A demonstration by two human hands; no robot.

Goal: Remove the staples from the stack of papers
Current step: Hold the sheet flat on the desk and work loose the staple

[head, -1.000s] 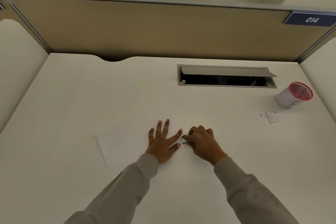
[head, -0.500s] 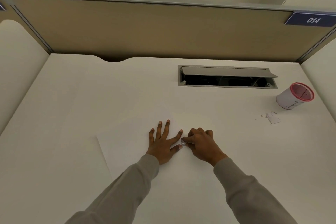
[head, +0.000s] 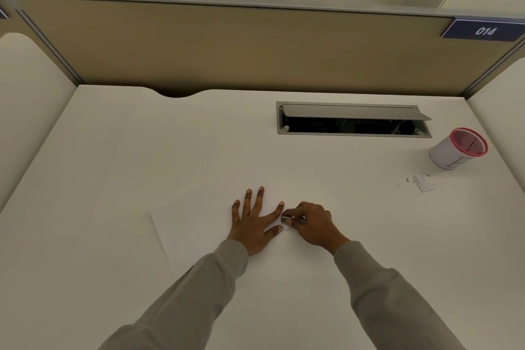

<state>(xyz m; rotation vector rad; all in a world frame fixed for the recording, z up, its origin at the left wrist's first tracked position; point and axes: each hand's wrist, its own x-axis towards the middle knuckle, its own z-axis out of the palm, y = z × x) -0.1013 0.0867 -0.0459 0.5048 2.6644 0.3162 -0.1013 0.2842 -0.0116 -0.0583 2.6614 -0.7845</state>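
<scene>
- Head view: left hand (head: 252, 224) presses flat, fingers spread, on the stack of papers (head: 196, 233) toward the desk's 6 o'clock.
- Right hand (head: 314, 224), fingers curled, pinches a small metal tool (head: 292, 219) at the stack's 3 o'clock edge; probably prying a staple.
- Next: lift gently, avoiding tears.
- Red-rimmed cup (head: 456, 150) at 2 o'clock; contents unclear.

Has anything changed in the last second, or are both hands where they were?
Nothing visibly changed. The left hand still lies flat on the stack of papers, and the right hand still pinches a small grey metal tool beside the left thumb. The red-rimmed cup and scraps have not moved.
</scene>
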